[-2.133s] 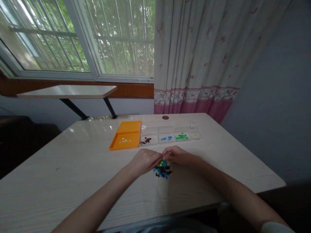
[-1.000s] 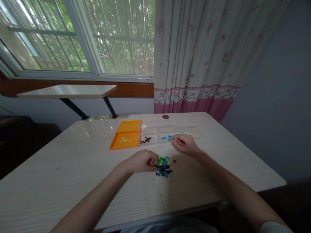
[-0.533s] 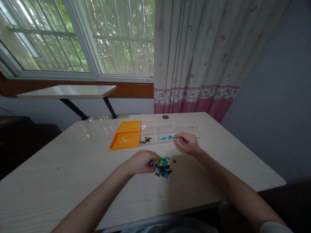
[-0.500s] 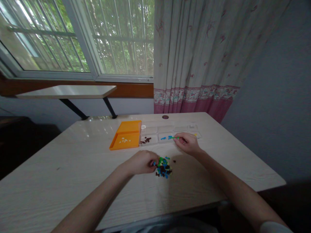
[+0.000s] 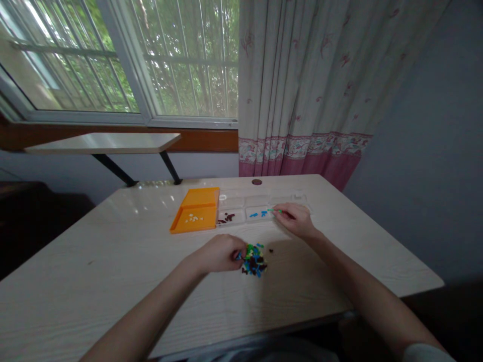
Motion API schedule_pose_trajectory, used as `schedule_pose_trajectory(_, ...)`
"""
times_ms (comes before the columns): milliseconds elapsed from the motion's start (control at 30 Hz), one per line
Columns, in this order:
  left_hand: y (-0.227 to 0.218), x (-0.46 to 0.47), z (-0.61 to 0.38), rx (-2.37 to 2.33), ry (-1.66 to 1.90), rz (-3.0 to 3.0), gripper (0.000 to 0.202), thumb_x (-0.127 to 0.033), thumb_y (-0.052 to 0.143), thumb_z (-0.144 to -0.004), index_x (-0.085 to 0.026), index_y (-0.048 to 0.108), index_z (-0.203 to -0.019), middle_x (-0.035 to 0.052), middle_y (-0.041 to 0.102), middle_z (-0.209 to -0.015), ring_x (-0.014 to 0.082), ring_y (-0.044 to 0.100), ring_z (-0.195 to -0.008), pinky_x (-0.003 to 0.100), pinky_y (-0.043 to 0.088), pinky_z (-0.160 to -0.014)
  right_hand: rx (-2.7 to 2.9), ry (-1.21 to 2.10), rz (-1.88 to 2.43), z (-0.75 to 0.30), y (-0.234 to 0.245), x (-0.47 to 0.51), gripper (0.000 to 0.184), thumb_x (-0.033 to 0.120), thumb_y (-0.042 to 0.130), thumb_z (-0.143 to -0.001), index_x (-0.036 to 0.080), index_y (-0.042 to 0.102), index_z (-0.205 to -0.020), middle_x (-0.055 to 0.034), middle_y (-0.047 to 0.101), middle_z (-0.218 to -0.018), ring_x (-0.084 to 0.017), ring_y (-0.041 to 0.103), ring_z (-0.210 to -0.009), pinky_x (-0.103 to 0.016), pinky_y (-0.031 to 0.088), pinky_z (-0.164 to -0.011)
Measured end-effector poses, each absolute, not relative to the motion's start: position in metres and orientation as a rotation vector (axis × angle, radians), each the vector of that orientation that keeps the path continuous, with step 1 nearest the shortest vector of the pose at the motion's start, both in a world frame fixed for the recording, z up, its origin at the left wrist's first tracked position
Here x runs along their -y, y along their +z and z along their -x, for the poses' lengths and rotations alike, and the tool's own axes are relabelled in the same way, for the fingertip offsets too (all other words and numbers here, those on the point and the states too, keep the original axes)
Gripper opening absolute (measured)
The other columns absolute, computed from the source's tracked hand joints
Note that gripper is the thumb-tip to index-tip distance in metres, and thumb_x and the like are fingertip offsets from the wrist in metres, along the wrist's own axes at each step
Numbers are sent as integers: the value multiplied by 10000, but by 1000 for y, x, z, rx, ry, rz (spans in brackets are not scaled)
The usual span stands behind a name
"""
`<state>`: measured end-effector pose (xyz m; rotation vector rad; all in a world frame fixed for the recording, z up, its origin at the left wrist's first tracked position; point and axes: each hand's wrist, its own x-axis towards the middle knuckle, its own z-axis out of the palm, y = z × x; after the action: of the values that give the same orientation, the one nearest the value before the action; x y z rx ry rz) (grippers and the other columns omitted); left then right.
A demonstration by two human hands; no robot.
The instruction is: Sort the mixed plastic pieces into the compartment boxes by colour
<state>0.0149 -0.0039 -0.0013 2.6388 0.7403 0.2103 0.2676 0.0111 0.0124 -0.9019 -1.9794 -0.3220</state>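
Note:
My right hand [image 5: 295, 219] is closed in a pinch on a thin green stick-like piece [image 5: 270, 210], whose tip points left over a clear compartment. Several small blue pieces [image 5: 254, 215] lie in that compartment of the clear divided tray [image 5: 244, 217]. Close to the left edge of a mixed pile of small pieces [image 5: 255, 262] in blue, green, brown and pale colours is my left hand [image 5: 222, 252]. Its fingers are curled together; what they hold, if anything, is mostly hidden. One brown piece [image 5: 271, 250] sits apart, right of the pile.
Left of the clear tray, an open orange case [image 5: 200, 206] has several pale pieces [image 5: 193, 218] in its near part. Brown pieces [image 5: 227, 218] fill the leftmost near clear compartment. A raised shelf [image 5: 109, 143] stands at the back left of the table [image 5: 113, 281].
My right hand has shifted slightly right and away from me, carrying the green piece with it. My left hand has barely moved beside the pile.

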Motion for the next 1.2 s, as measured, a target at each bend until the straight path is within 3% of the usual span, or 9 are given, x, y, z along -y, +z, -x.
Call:
schedule_pose_trajectory(167,-2,5,-15,-725,210,-2653,96,-105,507,-631,-164,569,-673,-19,555,-642,83,475,-575,160,324,-544,2283,-307,1189,-301,13,-31,213,296,474,-826,179,652,-842,-26,645,-675,-102,543,-581,-206,356,-587)
schedule_pose_trajectory(433,0,6,-15,-749,192,-2654,112,-109,520,-626,-174,576,-698,-21,572,-655,86,486,-578,162,332,-550,2230,-43,1627,-320,-4,-48,217,302,479,-805,200,660,-870,-21,610,-641,-114,510,-589,-208,280,-529)
schedule_pose_trajectory(1033,-1,7,-17,-736,208,-2660,84,-109,509,-639,-170,561,-667,-20,560,-629,91,487,-578,171,327,-553,2571,159,1192,-251,-1,-9,201,264,468,-801,207,649,-868,7,616,-648,-96,525,-598,-189,293,-556)
schedule_pose_trajectory(1200,-1,7,-18,-757,210,-2680,68,-121,501,-649,-170,548,-656,-14,567,-633,94,487,-572,176,323,-550,2668,481,1050,-245,7,5,176,327,595,-702,194,654,-799,42,546,-554,-59,453,-482,-166,286,-489)
